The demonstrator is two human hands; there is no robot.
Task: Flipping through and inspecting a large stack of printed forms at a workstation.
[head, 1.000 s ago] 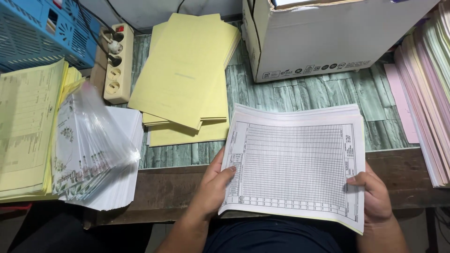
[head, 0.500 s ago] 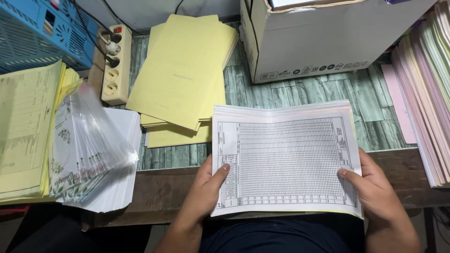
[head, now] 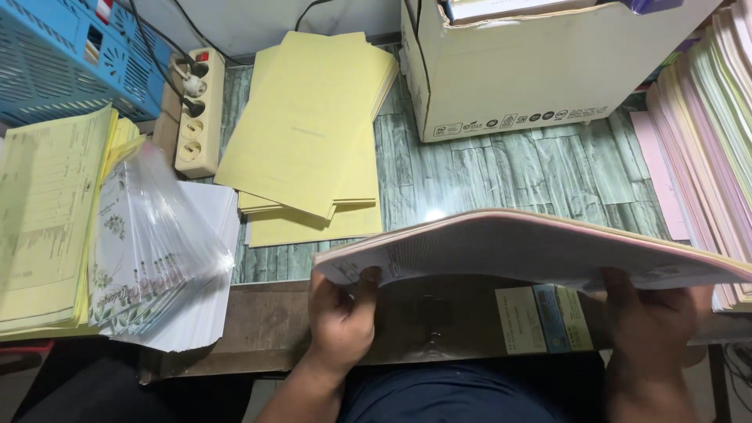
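Fingers: both hands are closed on the stack of printed sheets (head: 533,247); the thumb of the left hand (head: 341,317) lies on the near left corner, the other fingers are under the paper and hidden
Right hand: the right hand (head: 654,329) grips the near right edge from below; how far its fingers curl cannot be told
Stack of printed sheets: it is lifted above the front edge of the table (head: 486,168) and tilted almost flat to the camera, so mostly the thin edges show
Yellow folders: the yellow folders (head: 313,133) lie in a pile behind the left hand, well apart from it
Plastic sleeves: a fanned pile of clear plastic sleeves (head: 157,251) lies at the left
Cardboard box: the cardboard box (head: 540,66) stands behind the stack
Power strip: the power strip (head: 200,117) is beside the folders
Blue basket: the blue basket (head: 70,55) is in the far left corner
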